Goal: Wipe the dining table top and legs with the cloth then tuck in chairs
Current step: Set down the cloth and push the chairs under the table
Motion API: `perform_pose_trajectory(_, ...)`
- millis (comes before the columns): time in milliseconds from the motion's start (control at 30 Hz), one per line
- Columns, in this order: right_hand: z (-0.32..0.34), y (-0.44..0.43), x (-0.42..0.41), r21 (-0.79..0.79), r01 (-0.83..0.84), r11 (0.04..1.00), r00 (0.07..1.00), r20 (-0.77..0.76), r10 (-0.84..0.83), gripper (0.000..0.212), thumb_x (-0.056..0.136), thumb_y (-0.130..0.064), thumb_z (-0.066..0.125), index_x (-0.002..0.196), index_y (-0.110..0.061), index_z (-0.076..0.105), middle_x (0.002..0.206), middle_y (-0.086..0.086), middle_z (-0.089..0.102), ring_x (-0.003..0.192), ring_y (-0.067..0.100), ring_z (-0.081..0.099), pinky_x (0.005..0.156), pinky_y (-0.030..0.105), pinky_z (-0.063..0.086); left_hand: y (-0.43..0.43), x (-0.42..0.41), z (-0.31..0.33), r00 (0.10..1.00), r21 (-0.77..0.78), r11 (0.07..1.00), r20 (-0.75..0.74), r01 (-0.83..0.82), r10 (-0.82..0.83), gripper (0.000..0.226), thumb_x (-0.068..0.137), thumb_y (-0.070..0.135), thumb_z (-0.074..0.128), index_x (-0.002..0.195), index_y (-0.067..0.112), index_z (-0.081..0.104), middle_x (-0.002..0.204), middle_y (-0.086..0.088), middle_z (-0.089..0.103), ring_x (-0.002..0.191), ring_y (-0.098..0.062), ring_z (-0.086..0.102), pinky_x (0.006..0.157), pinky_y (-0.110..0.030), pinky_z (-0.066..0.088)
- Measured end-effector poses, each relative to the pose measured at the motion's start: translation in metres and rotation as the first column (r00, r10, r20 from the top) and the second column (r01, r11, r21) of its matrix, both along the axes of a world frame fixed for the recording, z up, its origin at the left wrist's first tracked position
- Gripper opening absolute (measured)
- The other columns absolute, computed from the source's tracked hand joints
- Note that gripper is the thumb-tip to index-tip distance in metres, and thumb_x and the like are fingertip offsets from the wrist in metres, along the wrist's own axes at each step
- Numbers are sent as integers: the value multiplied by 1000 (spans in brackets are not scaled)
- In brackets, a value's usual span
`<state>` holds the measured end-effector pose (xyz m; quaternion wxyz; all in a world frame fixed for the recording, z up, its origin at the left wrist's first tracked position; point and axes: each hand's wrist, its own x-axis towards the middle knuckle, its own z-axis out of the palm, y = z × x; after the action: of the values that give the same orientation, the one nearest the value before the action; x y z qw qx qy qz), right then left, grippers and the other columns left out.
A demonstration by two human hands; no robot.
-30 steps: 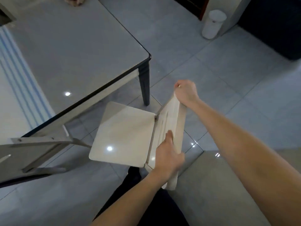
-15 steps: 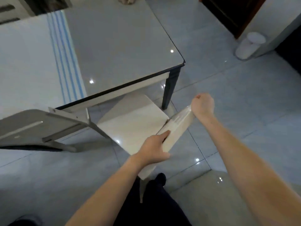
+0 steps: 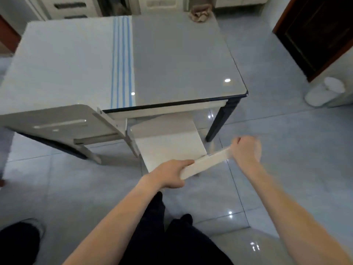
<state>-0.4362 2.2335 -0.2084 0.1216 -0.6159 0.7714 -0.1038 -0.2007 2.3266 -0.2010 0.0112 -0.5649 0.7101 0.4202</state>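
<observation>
Hands (image 3: 169, 174) and (image 3: 246, 150), fingers curled tight, gripped the chair backrest (image 3: 205, 163); its seat (image 3: 168, 142) sat half under the table's (image 3: 181, 60) near edge. Cloth (image 3: 199, 14) lay crumpled at the far edge, suggesting wiping was finished, tucking underway.

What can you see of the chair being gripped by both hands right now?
The chair is cream-white, smooth and hard-looking, with a flat square seat and a thin backrest seen edge-on. The left hand grips the backrest's near end, the right hand its far end. The seat's front already sits under the table edge, near the dark corner leg. Its own legs are hidden.
</observation>
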Motion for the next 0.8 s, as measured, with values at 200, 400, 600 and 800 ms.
perform_pose_trajectory(200,-11,-2,-19,24,-711,703,668,-291,685,52,92,-34,31,54,-12,58,54,7,56,56,30,55,63,42,54,39,15,10,934,-191,931,122,-311,336,38,97,44,23,107,25,55,96,-4,66,94,-29,62,75,-36,48)
perform_pose_trajectory(400,-17,-6,-19,-145,-742,654,657,-352,667,43,83,-27,35,46,-14,53,43,4,51,35,26,48,39,21,28,68,17,-20,806,-494,775,219,-395,550,37,88,29,39,58,16,54,52,-3,57,42,-27,54,36,-27,36)
perform_pose_trajectory(600,-23,-14,-13,-154,-731,664,663,-389,640,39,81,-21,34,47,-13,51,42,6,49,35,26,46,45,20,21,51,37,-36,831,-655,709,221,-262,511,41,84,25,38,50,13,56,47,-2,57,39,-23,54,34,-25,32)
perform_pose_trajectory(800,-25,-19,10,-148,-714,684,685,-350,639,41,82,-22,34,46,-12,51,39,4,46,31,24,41,39,18,24,25,77,-36,857,-688,685,184,-237,482,43,85,25,36,50,12,58,45,-2,56,38,-24,53,35,-24,33)
